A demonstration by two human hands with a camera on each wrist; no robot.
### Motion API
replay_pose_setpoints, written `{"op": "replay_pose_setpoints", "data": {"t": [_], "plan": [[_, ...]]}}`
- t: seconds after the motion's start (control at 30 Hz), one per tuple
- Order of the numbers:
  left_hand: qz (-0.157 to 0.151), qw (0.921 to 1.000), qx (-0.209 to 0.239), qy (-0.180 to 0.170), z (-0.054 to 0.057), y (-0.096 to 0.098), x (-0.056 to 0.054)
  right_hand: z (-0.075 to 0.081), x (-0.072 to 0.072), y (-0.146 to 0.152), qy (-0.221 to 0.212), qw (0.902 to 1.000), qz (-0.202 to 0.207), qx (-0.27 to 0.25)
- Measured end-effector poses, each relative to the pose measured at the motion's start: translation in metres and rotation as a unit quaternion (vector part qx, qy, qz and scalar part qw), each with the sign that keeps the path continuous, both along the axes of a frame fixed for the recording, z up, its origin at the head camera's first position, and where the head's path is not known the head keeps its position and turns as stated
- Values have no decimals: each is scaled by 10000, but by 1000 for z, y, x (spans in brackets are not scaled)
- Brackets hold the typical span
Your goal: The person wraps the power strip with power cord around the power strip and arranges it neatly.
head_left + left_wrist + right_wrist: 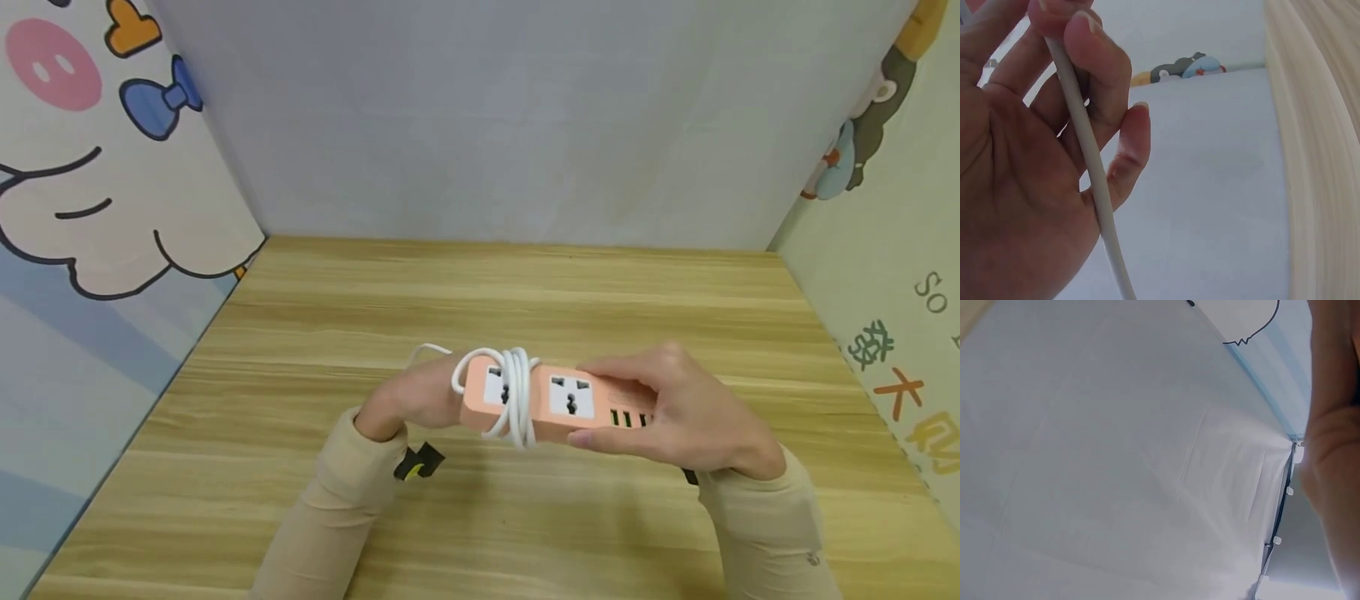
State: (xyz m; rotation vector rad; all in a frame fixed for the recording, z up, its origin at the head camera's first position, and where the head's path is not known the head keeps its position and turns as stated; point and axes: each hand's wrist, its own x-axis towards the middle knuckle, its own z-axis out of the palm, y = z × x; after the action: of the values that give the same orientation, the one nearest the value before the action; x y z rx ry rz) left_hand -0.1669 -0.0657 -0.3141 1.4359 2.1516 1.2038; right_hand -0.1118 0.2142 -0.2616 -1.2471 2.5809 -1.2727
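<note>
A peach-coloured power strip (536,419) with white socket faces and several USB ports is held above the wooden table. Its white cord (517,392) is wound in several turns around the left half. My right hand (693,417) grips the right end, thumb along the near side and fingers at the far side. Behind the left end is my left hand (423,396), its fingers hidden there in the head view. The left wrist view shows this hand's curled fingers holding a length of the cord (1088,144), which runs across the palm. Only the hand's edge (1338,444) appears in the right wrist view.
The wooden table (337,300) spreads below both hands. A pale grey backdrop (495,125) rises at its far edge, with cartoon-printed panels (112,175) at the sides. Dark pieces of the wrist gear (420,461) show beside the sleeves.
</note>
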Motion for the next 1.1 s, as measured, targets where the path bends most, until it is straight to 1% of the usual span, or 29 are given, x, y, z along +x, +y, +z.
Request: {"op": "replay_pose_setpoints", "data": {"t": [0.1,0.13,0.2,0.3,0.4,0.5,0.63,0.8,0.87,1.03,1.1], "plan": [[258,9994,-206,70,2,0,-2,0,1,0,-12,10000,15,21],[342,9988,-309,147,3,0,-3,-1,1,1,-9,10000,12,33],[408,9979,-473,197,3,0,-6,-2,1,0,-20,10000,6,61],[491,9966,-589,294,3,1,-8,-3,0,0,-37,10000,18,89],[707,9951,-644,243,3,0,-9,-4,-1,0,-18,9999,59,89],[928,9936,-636,104,3,-1,-10,-4,-1,1,-6,9999,102,92],[985,9938,-505,-32,2,-3,-11,-5,-2,1,-43,9998,140,153],[1116,9932,-308,-141,2,-7,-12,-5,-1,1,33,9994,169,289],[1151,9929,-266,-110,2,-8,-13,-4,-2,1,57,9993,173,329],[1090,9938,-211,-22,1,-10,-15,-4,-2,1,79,9990,224,384],[1137,9933,-204,-4,1,-12,-16,-4,-2,1,91,9988,258,409]]}}
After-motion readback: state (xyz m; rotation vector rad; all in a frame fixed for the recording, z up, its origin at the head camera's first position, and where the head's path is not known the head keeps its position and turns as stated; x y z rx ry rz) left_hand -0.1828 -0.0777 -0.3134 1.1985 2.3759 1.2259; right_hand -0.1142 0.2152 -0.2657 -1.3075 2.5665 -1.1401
